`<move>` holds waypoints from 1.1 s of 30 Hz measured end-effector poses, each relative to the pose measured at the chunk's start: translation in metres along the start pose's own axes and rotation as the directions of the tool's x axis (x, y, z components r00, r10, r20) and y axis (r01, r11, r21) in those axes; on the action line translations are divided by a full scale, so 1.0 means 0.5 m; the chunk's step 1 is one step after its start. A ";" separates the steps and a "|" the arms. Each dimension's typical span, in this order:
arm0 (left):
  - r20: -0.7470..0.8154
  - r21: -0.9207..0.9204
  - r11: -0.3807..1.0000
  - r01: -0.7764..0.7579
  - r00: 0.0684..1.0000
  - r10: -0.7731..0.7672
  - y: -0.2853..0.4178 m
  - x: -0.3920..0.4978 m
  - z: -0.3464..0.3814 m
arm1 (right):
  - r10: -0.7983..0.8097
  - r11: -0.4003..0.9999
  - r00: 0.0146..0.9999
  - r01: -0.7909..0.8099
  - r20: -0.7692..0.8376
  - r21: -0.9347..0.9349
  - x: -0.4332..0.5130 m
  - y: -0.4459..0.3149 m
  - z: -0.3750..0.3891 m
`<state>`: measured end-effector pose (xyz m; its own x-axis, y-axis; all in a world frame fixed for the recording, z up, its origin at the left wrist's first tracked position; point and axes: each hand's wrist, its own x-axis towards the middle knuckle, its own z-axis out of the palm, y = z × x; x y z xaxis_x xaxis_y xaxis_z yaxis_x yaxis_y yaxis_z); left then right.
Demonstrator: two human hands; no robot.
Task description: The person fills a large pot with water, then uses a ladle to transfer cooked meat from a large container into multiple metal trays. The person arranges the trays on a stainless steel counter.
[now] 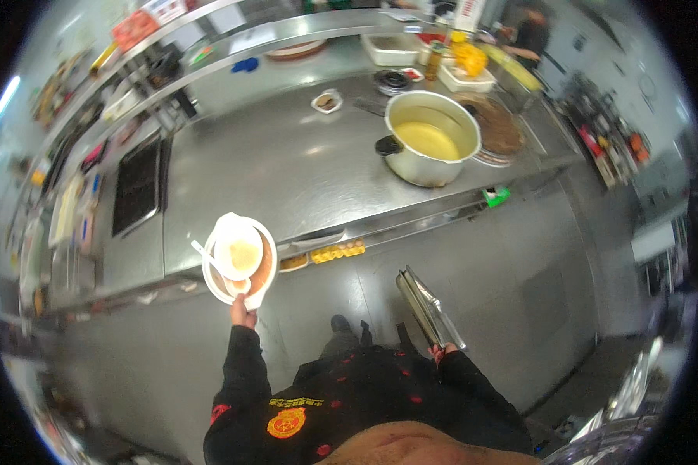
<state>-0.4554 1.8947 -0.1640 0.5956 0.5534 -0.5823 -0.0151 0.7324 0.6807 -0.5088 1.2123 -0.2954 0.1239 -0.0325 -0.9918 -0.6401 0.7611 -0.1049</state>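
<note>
My left hand grips the near handle of a white bowl, held by the front edge of the steel worktop. Inside it sit a smaller white bowl with pale yellowish contents and a white spoon. Reddish-brown stuff shows around the smaller bowl. Low at my right side, my right hand is closed on the ends of several flat metal trays, which hang over the floor. A large metal pot with yellow liquid stands on the worktop, to the right.
Beside the pot lie a round brown board and a black-and-clear lid. A small white dish sits further left. Egg trays rest below the worktop edge. A steel shelf spans the back. Another person stands at upper right.
</note>
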 end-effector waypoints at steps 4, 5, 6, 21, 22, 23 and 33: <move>0.045 0.337 0.941 -0.030 0.999 0.015 0.053 0.287 0.135 | -0.083 0.967 0.971 0.133 -0.223 0.220 -0.058 0.110 -0.003; 0.050 0.474 0.879 -0.057 0.998 0.038 0.050 0.333 0.163 | -0.139 0.949 0.937 0.219 -0.322 0.228 -0.069 0.128 -0.005; 0.081 0.294 0.955 -0.051 0.996 0.028 0.050 0.376 0.190 | -0.151 0.941 0.951 0.222 -0.268 0.257 -0.087 0.147 -0.026; 0.210 0.422 0.892 0.161 0.940 -0.269 -0.148 0.240 0.288 | -0.049 0.938 0.989 0.094 -0.138 0.335 -0.010 0.191 -0.130; 0.100 0.498 0.833 0.242 0.938 -0.332 -0.194 0.197 0.286 | -0.069 0.960 0.990 0.099 -0.120 0.263 -0.002 0.160 -0.117; 0.142 0.622 0.725 0.297 0.867 -0.477 -0.222 0.159 0.275 | -0.084 0.975 0.992 0.102 -0.097 0.199 0.004 0.129 -0.105; 0.160 0.922 0.371 0.113 0.762 -0.628 -0.477 -0.074 0.223 | -0.198 0.974 0.977 0.206 0.084 -0.095 -0.016 0.029 -0.047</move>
<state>-0.3841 1.6554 -0.2551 0.5913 -0.1016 -0.8000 0.8019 -0.0317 0.5967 -0.5369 1.2081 -0.2909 0.3115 -0.1277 -0.9416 -0.6700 0.6731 -0.3130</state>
